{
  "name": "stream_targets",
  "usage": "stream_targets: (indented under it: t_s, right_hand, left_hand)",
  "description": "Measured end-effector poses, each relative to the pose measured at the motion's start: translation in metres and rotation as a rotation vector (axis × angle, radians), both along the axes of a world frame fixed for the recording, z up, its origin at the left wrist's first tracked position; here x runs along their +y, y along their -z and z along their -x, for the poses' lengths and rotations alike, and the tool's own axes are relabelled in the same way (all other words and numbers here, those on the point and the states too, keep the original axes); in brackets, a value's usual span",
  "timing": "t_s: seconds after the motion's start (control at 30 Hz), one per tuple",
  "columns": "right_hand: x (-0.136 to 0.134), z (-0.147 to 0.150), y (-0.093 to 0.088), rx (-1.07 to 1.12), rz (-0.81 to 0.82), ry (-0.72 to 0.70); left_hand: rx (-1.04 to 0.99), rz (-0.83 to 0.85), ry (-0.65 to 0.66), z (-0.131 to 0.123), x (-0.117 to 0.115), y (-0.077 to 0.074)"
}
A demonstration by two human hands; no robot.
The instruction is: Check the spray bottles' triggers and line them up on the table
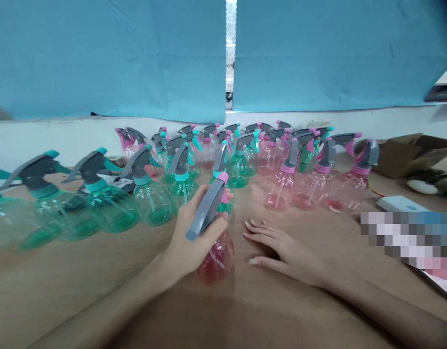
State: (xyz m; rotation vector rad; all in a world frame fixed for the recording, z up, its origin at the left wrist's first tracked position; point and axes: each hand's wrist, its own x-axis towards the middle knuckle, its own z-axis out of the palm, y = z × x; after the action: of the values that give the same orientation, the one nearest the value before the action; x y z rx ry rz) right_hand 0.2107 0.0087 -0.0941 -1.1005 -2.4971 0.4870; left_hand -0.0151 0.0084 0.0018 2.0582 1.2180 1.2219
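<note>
My left hand (194, 232) is closed around the neck of a pink spray bottle (216, 264), just under its grey and pink spray head. The bottle stands near the middle of the table, and my fingers hide its collar. My right hand (278, 247) lies palm down on the tabletop to the right, fingers stretched out and holding nothing. Nearest beyond it is a pink spray bottle (278, 191). A row of green spray bottles with grey and turquoise heads, one of them a green spray bottle (152, 203), curves off to the left of my left hand.
More pink and green spray bottles (239, 167) crowd the back of the brown table (136, 281). A cardboard box (398, 155), a white mouse-shaped object (422, 186) and a white box (403, 203) are at the right. Blue cloth (110, 58) hangs behind.
</note>
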Motion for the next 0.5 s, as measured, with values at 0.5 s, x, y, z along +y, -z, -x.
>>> stream_targets:
  t_s: [0.5]
  right_hand:
    - [0.0011, -0.0002, 0.0026, 0.009, -0.015, -0.010]
  left_hand:
    - [-0.046, -0.055, 0.014, 0.0008, 0.0012, 0.0043]
